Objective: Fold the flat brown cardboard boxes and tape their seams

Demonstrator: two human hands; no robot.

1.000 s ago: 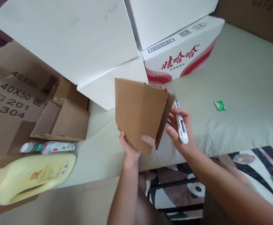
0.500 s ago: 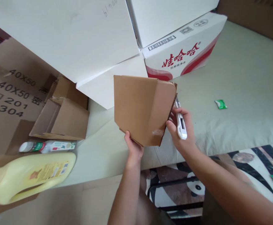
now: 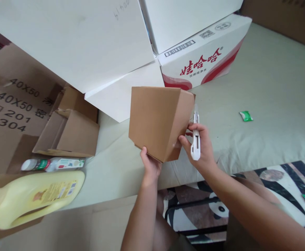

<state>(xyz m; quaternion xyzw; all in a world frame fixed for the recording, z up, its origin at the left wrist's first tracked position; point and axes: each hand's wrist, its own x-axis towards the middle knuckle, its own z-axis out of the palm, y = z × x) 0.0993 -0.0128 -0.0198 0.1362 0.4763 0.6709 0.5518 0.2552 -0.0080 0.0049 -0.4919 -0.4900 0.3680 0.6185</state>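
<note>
I hold a small brown cardboard box (image 3: pixel 155 118) up over the pale green bed surface (image 3: pixel 267 104). My left hand (image 3: pixel 149 164) grips its lower near corner from below. My right hand (image 3: pixel 201 144) is closed round a white utility knife (image 3: pixel 195 141), which points up along the box's right edge; its thumb and fingertips touch that side of the box. The blade tip is hidden behind the cardboard.
Large white boxes (image 3: pixel 84 45) and a red-and-white printed carton (image 3: pixel 202 59) are stacked behind. To the left lie an open brown box (image 3: pixel 68 130), a small bottle (image 3: pixel 53 164), a yellow jug (image 3: pixel 34 195) and flat cardboard (image 3: pixel 8 104). A green packet (image 3: pixel 246 116) lies right.
The cardboard has been folded and turned, so its open flaps closed into a box shape. My right hand with the knife moved slightly left and down against the box's side.
</note>
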